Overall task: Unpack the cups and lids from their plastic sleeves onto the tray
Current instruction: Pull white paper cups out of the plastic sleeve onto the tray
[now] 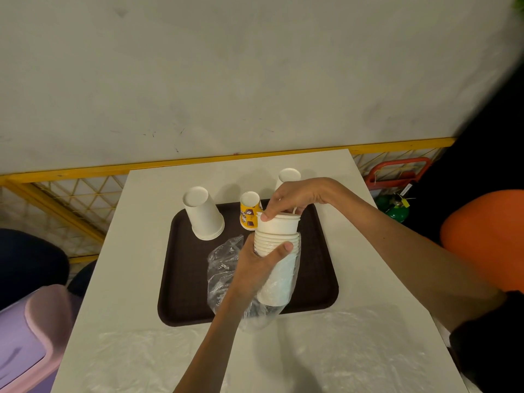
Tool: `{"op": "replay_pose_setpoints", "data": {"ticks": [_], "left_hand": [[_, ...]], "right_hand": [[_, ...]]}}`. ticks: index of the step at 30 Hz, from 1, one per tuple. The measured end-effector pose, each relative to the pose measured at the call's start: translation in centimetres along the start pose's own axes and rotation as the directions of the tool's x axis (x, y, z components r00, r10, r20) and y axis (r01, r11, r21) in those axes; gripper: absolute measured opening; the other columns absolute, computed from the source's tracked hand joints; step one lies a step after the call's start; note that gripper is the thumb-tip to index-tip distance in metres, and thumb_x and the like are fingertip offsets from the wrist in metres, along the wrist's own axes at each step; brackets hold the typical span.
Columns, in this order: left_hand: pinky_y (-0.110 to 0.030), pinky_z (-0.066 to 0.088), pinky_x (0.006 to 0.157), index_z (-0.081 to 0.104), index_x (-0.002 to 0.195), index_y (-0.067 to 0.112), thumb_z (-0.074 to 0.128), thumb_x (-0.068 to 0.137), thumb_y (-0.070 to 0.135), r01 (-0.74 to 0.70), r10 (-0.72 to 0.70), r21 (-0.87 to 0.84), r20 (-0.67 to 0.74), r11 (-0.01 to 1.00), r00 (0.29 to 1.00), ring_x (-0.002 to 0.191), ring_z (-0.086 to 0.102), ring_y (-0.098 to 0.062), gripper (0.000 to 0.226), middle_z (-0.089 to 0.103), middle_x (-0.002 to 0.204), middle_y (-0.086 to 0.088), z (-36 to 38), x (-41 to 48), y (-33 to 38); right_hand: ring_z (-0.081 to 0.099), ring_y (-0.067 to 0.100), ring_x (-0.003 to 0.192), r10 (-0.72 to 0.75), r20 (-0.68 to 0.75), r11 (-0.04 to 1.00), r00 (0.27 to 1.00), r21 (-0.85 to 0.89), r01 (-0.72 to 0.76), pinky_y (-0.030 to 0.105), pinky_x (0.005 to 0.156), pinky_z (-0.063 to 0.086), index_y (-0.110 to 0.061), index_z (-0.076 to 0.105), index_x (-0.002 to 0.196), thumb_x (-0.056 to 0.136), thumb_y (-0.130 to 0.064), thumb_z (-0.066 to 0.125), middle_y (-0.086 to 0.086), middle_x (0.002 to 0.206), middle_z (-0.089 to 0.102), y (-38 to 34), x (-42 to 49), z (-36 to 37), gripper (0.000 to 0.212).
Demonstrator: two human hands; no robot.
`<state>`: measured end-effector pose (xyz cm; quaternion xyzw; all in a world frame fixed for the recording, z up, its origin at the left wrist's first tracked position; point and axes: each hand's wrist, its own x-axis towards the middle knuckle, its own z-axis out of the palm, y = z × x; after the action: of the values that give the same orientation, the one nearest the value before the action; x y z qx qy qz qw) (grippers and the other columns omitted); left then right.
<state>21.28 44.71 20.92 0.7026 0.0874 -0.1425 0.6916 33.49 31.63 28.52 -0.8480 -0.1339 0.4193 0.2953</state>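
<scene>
Over the dark brown tray (184, 293), my left hand (256, 265) grips a stack of white paper cups (279, 268) that sits partly inside a clear plastic sleeve (222, 276). My right hand (289, 198) pinches the rim of the top white cup (279, 225), which stands raised a little out of the stack. On the tray's far left a large white cup (202, 214) stands upside down. A small yellow printed cup (249, 211) stands upside down beside it. Another white cup (288, 177) shows behind my right hand, partly hidden.
The tray lies on a white table (136, 279), with crumpled clear plastic (354, 358) spread over its near part. A yellow wire fence (71, 199) runs behind. A pink-lilac bin (31, 336) is at the left, with a green canister (395, 208) and an orange seat (487, 231) at the right.
</scene>
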Motion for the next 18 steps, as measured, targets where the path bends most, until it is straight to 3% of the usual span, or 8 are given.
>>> {"op": "replay_pose_setpoints", "data": {"ticks": [4, 7, 11, 18], "left_hand": [[-0.030, 0.055, 0.081, 0.053, 0.115, 0.025, 0.081, 0.060, 0.053, 0.066, -0.067, -0.012, -0.070, 0.998, 0.995, 0.099, 0.065, -0.016, 0.068, 0.066, 0.113, -0.001, -0.6, 0.1, -0.5], [-0.043, 0.053, 0.092, 0.052, 0.121, 0.024, 0.082, 0.056, 0.060, 0.087, -0.096, -0.067, -0.134, 0.994, 0.986, 0.105, 0.064, -0.021, 0.079, 0.065, 0.116, -0.002, -0.9, 0.2, -0.7], [-0.040, 0.053, 0.091, 0.053, 0.123, 0.020, 0.081, 0.047, 0.061, 0.047, -0.070, -0.130, -0.180, 0.990, 0.981, 0.104, 0.064, -0.020, 0.091, 0.066, 0.115, -0.003, -0.8, 0.3, -0.2], [-0.040, 0.052, 0.092, 0.049, 0.127, 0.015, 0.073, 0.047, 0.057, 0.014, -0.036, -0.118, -0.184, 0.993, 0.982, 0.105, 0.063, -0.020, 0.093, 0.063, 0.117, -0.005, -0.5, 1.0, 1.3]], "right_hand": [[0.055, 0.020, 0.098, -0.053, -0.114, 0.992, 0.992, 0.109, 0.065, 0.031, 0.081, 0.050, -0.014, 0.056, 0.116, 0.091, -0.036, 0.057, 0.008, 0.111, 0.055, 0.6, -0.8, -1.2, 0.033], [0.057, 0.019, 0.084, -0.053, -0.115, 0.970, 0.992, 0.232, 0.078, 0.028, 0.069, 0.053, -0.019, 0.057, 0.102, 0.074, -0.045, 0.067, 0.010, 0.103, 0.055, 1.3, -1.0, -1.7, 0.040], [0.064, 0.021, 0.083, -0.050, -0.059, 0.924, 0.997, 0.375, 0.068, 0.028, 0.073, 0.056, -0.019, 0.058, 0.103, 0.045, -0.051, 0.071, 0.007, 0.094, 0.064, 2.8, -1.4, -2.2, 0.067], [0.068, 0.015, 0.087, -0.082, -0.020, 0.870, 0.996, 0.487, 0.082, 0.023, 0.070, 0.056, -0.019, 0.054, 0.108, 0.046, -0.047, 0.071, 0.005, 0.099, 0.067, 4.7, -2.2, -2.8, 0.071]]}}
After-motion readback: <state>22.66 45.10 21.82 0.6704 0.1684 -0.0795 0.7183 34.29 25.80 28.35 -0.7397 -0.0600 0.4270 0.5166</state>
